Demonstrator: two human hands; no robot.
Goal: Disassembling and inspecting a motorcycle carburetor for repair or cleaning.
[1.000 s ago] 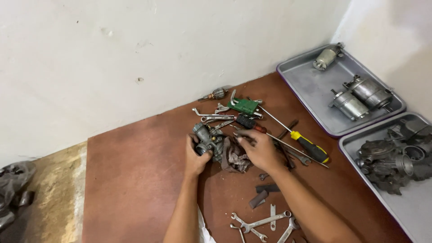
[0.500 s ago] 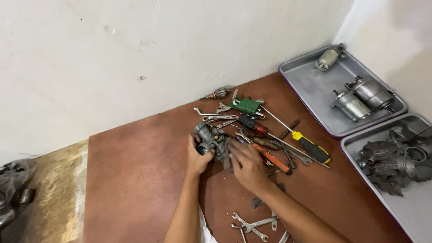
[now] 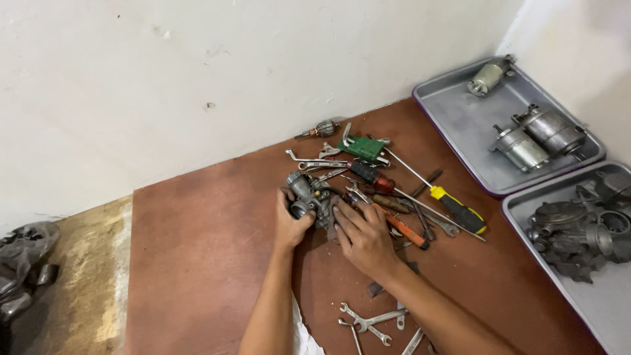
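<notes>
My left hand (image 3: 289, 225) grips a small grey metal carburetor (image 3: 307, 195) from its left side, on a reddish-brown board (image 3: 197, 263). My right hand (image 3: 363, 238) lies flat with fingers spread, its fingertips touching the carburetor's right side. Just right of my hands lies a heap of tools: a yellow-and-black screwdriver (image 3: 455, 209), an orange-handled tool (image 3: 406, 231), a red-handled screwdriver (image 3: 373, 177), a green part (image 3: 361, 148) and several spanners (image 3: 315, 163).
Two grey trays sit at the right: the far one (image 3: 460, 125) holds cylindrical motors (image 3: 536, 137), the near one (image 3: 611, 309) holds dark metal castings (image 3: 578, 236). More spanners (image 3: 371, 320) lie near my forearms. A white wall runs behind. Dark scrap (image 3: 23, 263) lies at the left.
My right hand has moved left from the tool heap onto the carburetor and flattened beside it. My left hand has stayed on the carburetor.
</notes>
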